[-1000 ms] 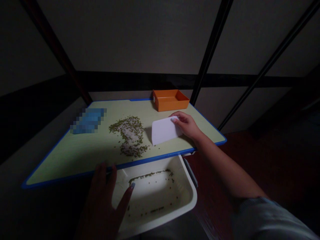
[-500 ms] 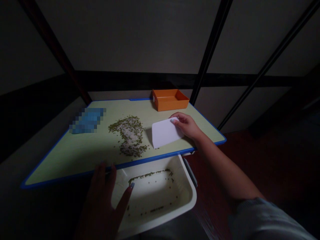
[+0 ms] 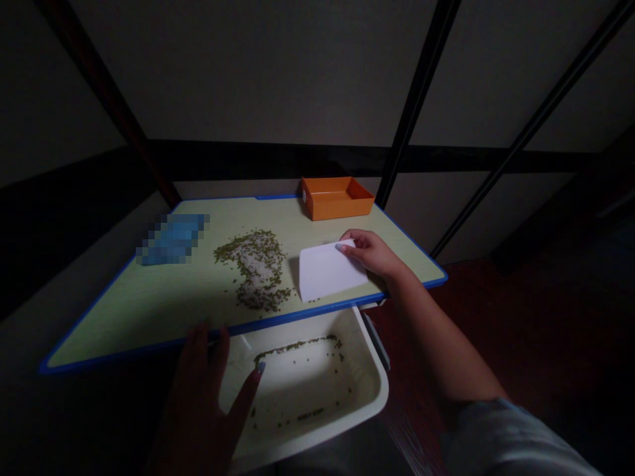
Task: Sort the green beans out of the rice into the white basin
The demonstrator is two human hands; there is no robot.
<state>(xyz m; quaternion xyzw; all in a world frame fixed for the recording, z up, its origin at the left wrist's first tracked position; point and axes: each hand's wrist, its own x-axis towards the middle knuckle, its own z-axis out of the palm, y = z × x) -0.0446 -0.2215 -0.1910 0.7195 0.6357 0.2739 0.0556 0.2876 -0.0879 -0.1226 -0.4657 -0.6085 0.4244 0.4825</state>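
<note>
My right hand [image 3: 373,254] pinches a flat white rectangular card [image 3: 325,271], thumb on its near face. The card stands tilted on the table, its lower left corner close to the table's front edge. Just left of it, apart from the card, lies a spread pile of small green beans mixed with white grains [image 3: 258,271]. My left hand [image 3: 208,390] is in shadow with fingers spread and thumb reaching over a white plastic bin [image 3: 374,387]. Its fingertips are close to the table's front edge; whether they touch is unclear. Green beans lie scattered in the bin.
The pale table [image 3: 133,304] has a raised-looking blue edge. An orange open box [image 3: 342,209] stands at its back right, and a blurred-out blue item [image 3: 173,239] lies at the left. Dark panels rise behind the table. The bin is below the table's front edge.
My right hand and the white card have moved slightly down toward the table's front edge. My left hand stays in about the same place, and the pile looks unchanged.
</note>
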